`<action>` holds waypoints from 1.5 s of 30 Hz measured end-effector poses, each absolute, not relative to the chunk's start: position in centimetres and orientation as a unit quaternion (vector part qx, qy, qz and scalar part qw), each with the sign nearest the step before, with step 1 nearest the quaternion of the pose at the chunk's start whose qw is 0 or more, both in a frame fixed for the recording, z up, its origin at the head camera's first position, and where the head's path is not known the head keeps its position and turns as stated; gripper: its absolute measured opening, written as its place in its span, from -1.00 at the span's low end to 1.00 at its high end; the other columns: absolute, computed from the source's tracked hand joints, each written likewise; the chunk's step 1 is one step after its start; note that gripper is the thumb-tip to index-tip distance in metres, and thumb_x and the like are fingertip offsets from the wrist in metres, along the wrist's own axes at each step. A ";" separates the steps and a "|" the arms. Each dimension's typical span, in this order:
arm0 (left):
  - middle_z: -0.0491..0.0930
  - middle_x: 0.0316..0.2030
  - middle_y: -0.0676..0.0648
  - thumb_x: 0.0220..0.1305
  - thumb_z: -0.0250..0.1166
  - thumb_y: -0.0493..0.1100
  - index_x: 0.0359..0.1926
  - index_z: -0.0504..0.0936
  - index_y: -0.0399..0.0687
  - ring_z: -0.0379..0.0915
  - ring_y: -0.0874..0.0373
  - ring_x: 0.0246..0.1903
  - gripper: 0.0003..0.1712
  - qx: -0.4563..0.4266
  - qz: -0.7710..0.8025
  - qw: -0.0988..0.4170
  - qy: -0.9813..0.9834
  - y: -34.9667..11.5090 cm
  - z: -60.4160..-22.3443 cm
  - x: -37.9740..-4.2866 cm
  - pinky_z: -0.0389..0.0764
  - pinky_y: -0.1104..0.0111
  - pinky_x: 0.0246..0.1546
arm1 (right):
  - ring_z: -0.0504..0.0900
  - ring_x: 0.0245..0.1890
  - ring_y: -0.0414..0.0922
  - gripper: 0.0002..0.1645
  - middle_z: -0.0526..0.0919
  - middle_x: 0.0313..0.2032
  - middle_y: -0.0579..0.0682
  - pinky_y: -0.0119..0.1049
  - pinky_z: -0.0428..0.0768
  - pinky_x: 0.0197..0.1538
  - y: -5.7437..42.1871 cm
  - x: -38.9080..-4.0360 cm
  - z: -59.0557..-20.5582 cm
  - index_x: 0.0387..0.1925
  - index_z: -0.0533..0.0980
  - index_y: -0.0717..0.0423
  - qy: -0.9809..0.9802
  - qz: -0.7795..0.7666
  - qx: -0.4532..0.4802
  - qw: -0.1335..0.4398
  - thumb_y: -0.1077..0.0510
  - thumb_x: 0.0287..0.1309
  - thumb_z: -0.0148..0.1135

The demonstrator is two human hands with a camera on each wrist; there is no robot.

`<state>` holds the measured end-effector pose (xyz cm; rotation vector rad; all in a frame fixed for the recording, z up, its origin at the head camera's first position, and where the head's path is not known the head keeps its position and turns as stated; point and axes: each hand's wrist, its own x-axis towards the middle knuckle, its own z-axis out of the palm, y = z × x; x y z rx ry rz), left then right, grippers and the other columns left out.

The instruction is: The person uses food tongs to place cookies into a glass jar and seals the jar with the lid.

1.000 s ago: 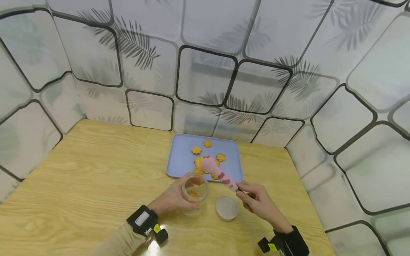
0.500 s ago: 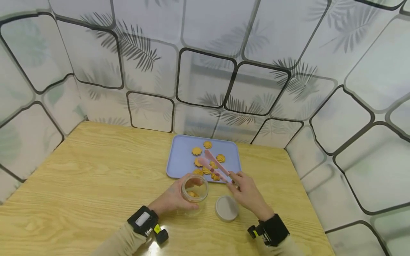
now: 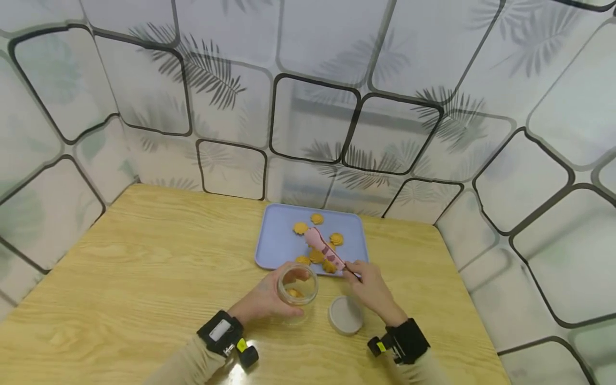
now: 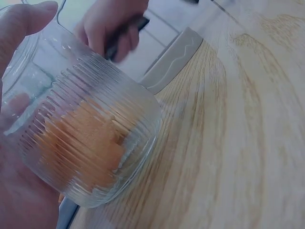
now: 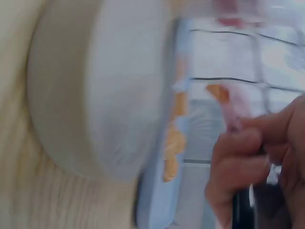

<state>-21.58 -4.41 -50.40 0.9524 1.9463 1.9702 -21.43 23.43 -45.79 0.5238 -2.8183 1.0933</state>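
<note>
My left hand grips a clear ribbed glass jar, its open mouth facing up in the head view. Orange-brown cookies lie in the bottom of the jar. My right hand holds pink patterned tongs by the dark handle, above the near part of a blue tray. In the right wrist view a cookie shows at the tongs' tip; the head view hides it behind them. Several swirl cookies lie on the tray.
A round pale lid lies on the wooden table between the jar and my right wrist. Patterned curtain-like walls enclose the table at the back and sides, close behind the tray.
The tongs were spread over the tray half a second ago and are now closed together. One cookie left of the tongs is gone from its spot. My left hand keeps holding the jar.
</note>
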 end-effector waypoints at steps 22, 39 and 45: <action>0.52 0.22 -0.26 -0.14 0.64 -0.31 0.32 0.44 -0.05 0.42 -0.15 0.27 -0.06 0.317 0.666 0.107 0.666 -5.3 -50.3 -21.9 0.43 0.04 0.36 | 0.27 -0.56 -0.31 -0.52 0.47 -0.42 -0.03 -0.44 0.33 -0.52 23.7 -21.3 -44.1 0.23 0.53 0.39 -0.910 0.288 0.274 0.116 0.25 0.34 0.26; 0.52 0.22 -0.31 -0.13 0.62 -0.34 0.28 0.44 -0.12 0.40 -0.20 0.28 -0.11 0.313 0.679 0.123 0.653 -4.6 -50.4 -21.7 0.47 0.11 0.33 | 0.30 -0.56 -0.22 -0.76 0.45 -0.48 -0.02 -0.37 0.32 -0.46 22.3 -26.6 -45.6 -0.14 0.69 0.33 -0.936 0.282 0.203 0.059 0.28 0.41 0.15; 0.52 0.23 -0.33 -0.14 0.63 -0.34 0.31 0.42 -0.14 0.41 -0.23 0.27 -0.07 0.312 0.679 0.127 0.652 -4.7 -50.4 -21.5 0.48 0.18 0.33 | 0.20 -0.78 -0.31 -0.65 0.40 -0.54 0.02 -0.43 0.27 -0.73 25.1 -20.0 -42.7 0.15 0.54 0.49 -0.806 0.501 0.314 -0.032 0.41 0.44 0.04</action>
